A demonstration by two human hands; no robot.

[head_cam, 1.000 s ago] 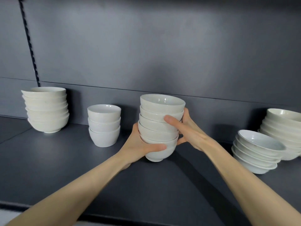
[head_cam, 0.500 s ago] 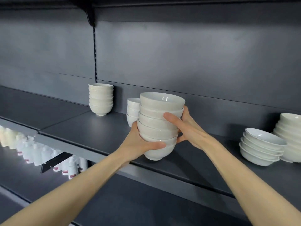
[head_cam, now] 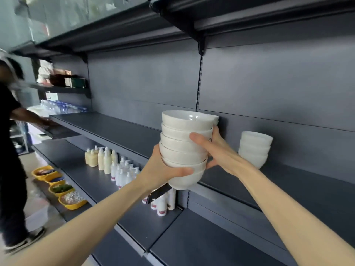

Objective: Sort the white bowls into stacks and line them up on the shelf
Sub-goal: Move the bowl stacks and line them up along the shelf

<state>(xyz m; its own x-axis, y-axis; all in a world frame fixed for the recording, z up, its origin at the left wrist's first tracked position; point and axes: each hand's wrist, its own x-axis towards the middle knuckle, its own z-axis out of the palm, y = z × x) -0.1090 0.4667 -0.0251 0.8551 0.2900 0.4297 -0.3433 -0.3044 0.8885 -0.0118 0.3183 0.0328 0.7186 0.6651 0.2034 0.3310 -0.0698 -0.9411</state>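
— What dominates the view?

— A long dark grey metal shelf, bare along most of the length that shows. Far to the left a second person in black clothing stands at the same run of shelving, well apart from the work.

— And the bowls?

— A tall stack of glossy white ceramic bowls, about six deep, is held in the air at shelf height, where two shelf sections meet. Its foot rests on nothing. Whether it hangs over the board or just in front of the edge cannot be told. A shorter stack of smaller white bowls stands on the shelf to the right, against the back panel.

— How do the hands lie?

— Both clamp the tall stack from opposite sides. The left hand cups the lowest bowls, thumb across the front. The right hand wraps round the far side higher up, thumb on a middle bowl.

— So which step is this?

— Carrying a finished stack to its place, it seems; placing is not yet done.

— What does the next move call for?

— Probably keeping the column upright, lowering it flat onto a bare stretch in line with the shorter stack, then letting go only once the foot sits firm.
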